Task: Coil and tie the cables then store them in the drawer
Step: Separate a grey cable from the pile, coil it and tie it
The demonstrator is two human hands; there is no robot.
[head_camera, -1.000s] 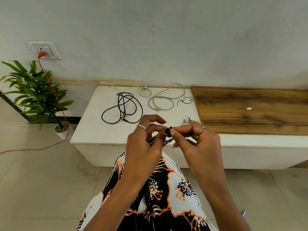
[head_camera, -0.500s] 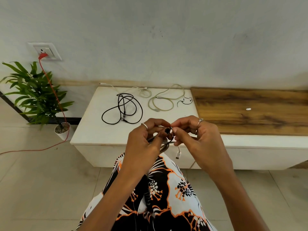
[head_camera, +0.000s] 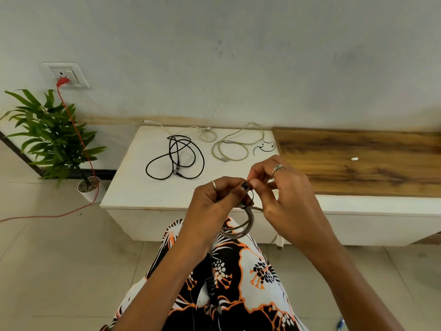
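Note:
A coiled grey cable (head_camera: 241, 229) hangs over my lap, in front of the white cabinet (head_camera: 143, 194). My left hand (head_camera: 214, 201) grips the top of the coil. My right hand (head_camera: 284, 194) pinches a thin black tie (head_camera: 251, 195) at the coil's top, thumb and forefinger meeting my left thumb. On the cabinet top lie a loose black cable (head_camera: 176, 158), a thin white cable (head_camera: 202, 133), a beige cable in a loop (head_camera: 230, 149) and a short black tie (head_camera: 263, 147). A white plug end (head_camera: 279, 242) dangles below my right wrist.
A wooden bench top (head_camera: 358, 161) joins the cabinet on the right, with a small white piece (head_camera: 354, 159) on it. A potted plant (head_camera: 55, 142) stands on the floor at left. A red cord (head_camera: 76, 130) runs from the wall socket (head_camera: 65, 74) down to the floor.
Both hands have stayed together at the coil's top. The grey coil now hangs lower and shows as loops below my hands, and my right fingers have shifted on the tie.

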